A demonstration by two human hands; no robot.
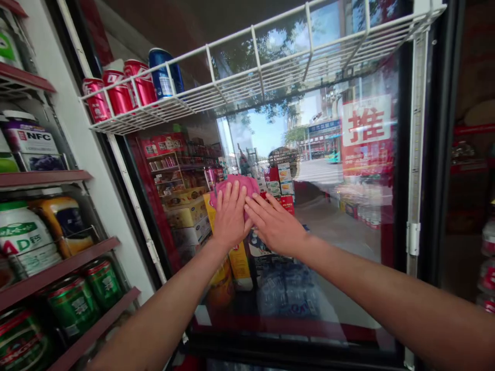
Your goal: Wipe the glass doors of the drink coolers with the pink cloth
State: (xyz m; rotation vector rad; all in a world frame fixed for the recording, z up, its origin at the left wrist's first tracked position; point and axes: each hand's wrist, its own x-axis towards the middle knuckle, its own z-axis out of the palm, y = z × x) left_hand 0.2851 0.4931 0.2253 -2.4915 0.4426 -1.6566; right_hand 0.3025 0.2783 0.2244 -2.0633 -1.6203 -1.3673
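A pink cloth (247, 181) is spread against the inside of a glass door (351, 226). My left hand (231, 219) lies flat on the cloth with its fingers stretched upward, pressing it to the pane. My right hand (276, 226) is close beside it, also flat with the fingers extended. Its fingertips reach the cloth's right edge and touch or nearly touch my left hand. The cloth's middle is hidden under the hands.
Across the door above my hands runs a white wire rack (278, 77), holding red cans (141, 82) and a blue can (164, 72) at its left. Fridge shelves (62, 268) with bottles and green cans (73, 306) stand left. Shop goods and a street show in the glass.
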